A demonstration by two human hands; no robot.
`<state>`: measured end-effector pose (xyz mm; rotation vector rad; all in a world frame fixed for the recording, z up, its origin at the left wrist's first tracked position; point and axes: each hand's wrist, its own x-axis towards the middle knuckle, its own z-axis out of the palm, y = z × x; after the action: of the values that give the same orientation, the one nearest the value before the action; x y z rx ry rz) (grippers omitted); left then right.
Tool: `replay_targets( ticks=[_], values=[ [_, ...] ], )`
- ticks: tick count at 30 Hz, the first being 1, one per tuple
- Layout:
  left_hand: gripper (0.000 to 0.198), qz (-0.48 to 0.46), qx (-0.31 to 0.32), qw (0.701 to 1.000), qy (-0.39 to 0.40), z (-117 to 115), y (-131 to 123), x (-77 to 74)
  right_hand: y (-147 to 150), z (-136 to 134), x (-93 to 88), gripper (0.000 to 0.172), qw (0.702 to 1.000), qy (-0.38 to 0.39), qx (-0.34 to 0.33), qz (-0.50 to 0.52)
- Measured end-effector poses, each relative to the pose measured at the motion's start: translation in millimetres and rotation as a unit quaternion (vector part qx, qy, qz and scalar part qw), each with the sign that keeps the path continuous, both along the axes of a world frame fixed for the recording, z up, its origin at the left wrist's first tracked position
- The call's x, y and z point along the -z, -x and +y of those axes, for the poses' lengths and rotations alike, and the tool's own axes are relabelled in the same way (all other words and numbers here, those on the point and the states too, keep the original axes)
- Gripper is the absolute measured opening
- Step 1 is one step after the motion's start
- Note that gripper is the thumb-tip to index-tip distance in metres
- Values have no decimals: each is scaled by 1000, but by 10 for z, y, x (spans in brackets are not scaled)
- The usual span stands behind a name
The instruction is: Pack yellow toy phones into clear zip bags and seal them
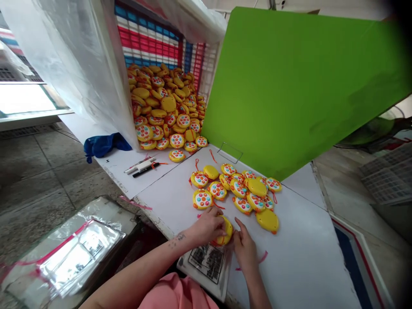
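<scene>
My left hand [207, 226] is curled over a round yellow toy [226, 231] near the table's front edge, gripping it. My right hand [244, 246] pinches the same toy from its right side. The toy sits at the top of a clear plastic bag with a printed label [207, 264]. Just beyond my hands lies a small cluster of the same yellow toys with coloured buttons [238, 189], some face down, some with red cords.
A big heap of yellow toys [164, 107] spills from a plastic-lined crate at the back. A green board [289, 86] leans at the right. Pens [143, 166] and a blue cloth [103, 145] lie at the left. Stacked clear bags [74, 253] sit below the table.
</scene>
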<state>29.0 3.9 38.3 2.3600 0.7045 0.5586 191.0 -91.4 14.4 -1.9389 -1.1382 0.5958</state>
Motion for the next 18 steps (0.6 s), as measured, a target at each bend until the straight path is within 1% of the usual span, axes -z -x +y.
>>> replay_targets(
  ticks=[2,4,7,10,12,14,16,18],
  values=[
    [17,30,-24,999,-15,-22,-20,-25,43,0,-8,55,1000,-16,19,-8],
    [16,58,-41,997,-22,-56,-47,-28,85,5,-13,55,999,-31,40,13],
    [15,90,-39,995,-11,-108,-77,-20,129,32,-17,59,990,-43,51,125],
    [15,92,-46,995,18,-156,-74,-34,139,63,-34,66,968,-56,40,240],
    [15,40,-54,997,25,-183,-46,-53,127,74,-48,67,960,-74,48,265],
    [16,-46,-70,996,19,-199,9,-61,105,72,-54,67,955,-93,64,274],
    [19,-123,-102,987,21,-194,87,-44,83,60,-48,67,949,-99,73,290],
    [23,-162,-150,974,55,-171,178,-5,74,46,-34,68,942,-102,80,310]
  ],
)
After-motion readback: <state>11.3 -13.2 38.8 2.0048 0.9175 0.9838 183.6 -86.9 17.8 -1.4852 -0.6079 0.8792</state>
